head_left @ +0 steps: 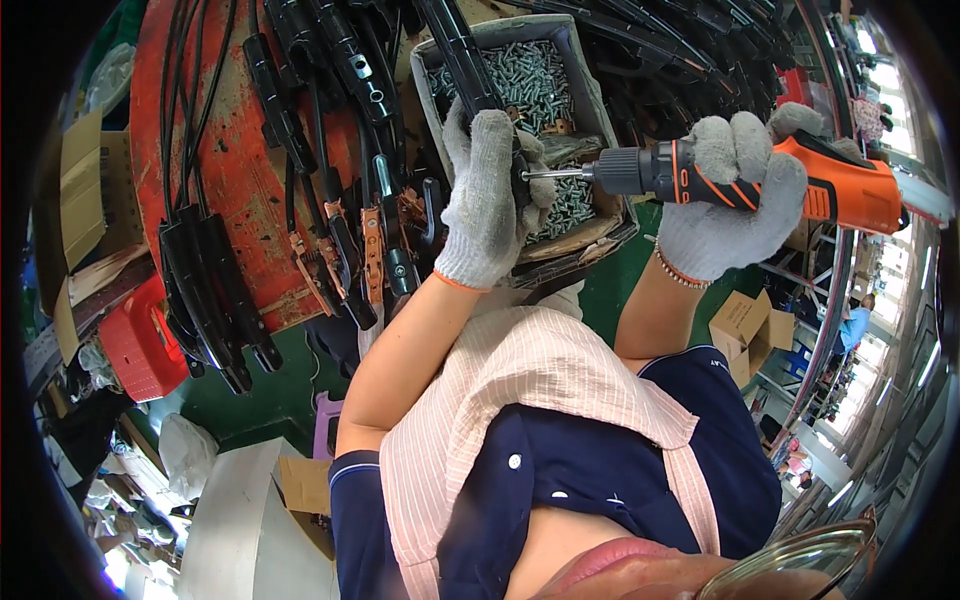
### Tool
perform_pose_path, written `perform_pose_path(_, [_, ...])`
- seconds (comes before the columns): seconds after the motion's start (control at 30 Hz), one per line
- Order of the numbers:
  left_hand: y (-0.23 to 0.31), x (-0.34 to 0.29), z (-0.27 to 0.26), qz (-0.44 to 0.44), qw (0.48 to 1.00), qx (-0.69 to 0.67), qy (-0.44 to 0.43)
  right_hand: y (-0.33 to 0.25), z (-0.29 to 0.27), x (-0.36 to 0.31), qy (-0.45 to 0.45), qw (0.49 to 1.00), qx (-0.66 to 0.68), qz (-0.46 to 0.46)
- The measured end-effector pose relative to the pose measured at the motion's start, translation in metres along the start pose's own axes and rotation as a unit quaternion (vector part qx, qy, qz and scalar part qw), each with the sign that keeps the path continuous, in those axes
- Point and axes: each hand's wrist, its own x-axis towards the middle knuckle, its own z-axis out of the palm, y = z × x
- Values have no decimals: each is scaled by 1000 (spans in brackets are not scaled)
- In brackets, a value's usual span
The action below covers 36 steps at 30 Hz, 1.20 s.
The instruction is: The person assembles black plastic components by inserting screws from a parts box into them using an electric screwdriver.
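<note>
My left hand (482, 205), in a grey knitted glove, is wrapped round a long black bar-shaped part (458, 48) over an open box (592, 100) of small silvery screws (530, 82). My right hand (735, 195), gloved alike, grips an orange and black cordless drill (838, 185). The drill lies level, its chuck pointing left. Its thin bit (555, 174) reaches the side of the black part by my left fingers. Whether a screw sits at the bit's tip is too small to tell.
A worn red tabletop (215, 120) on the left carries black assemblies (205, 290) with cables and copper-coloured brackets (373, 250). More black parts (660, 50) lie behind the box. A red plastic basket (145, 340) stands at the left, a cardboard box (745, 325) on the green floor at right.
</note>
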Motion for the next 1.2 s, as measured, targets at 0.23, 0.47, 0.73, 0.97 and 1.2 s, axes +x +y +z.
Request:
perform_pose_path(0.23, [-6, 6, -2, -11, 997, -67, 27, 1, 35, 1, -76, 990, -106, -55])
perform_pose_path(0.47, [-3, 3, -5, -33, 998, -45, 28, 13, 34, 4, -89, 993, -77, 1])
perform_pose_path(0.73, [3, -6, 4, 13, 999, -46, 1, 14, 30, 1, -80, 993, -88, 0])
perform_pose_path(0.97, [0, -5, 18, 19, 992, 24, 121, 3, -11, 20, -130, 991, -5, -12])
perform_pose_path(1.2, [1, -6, 9, 2, 993, 82, 90, 37, -52, 18, 69, 923, -322, -197])
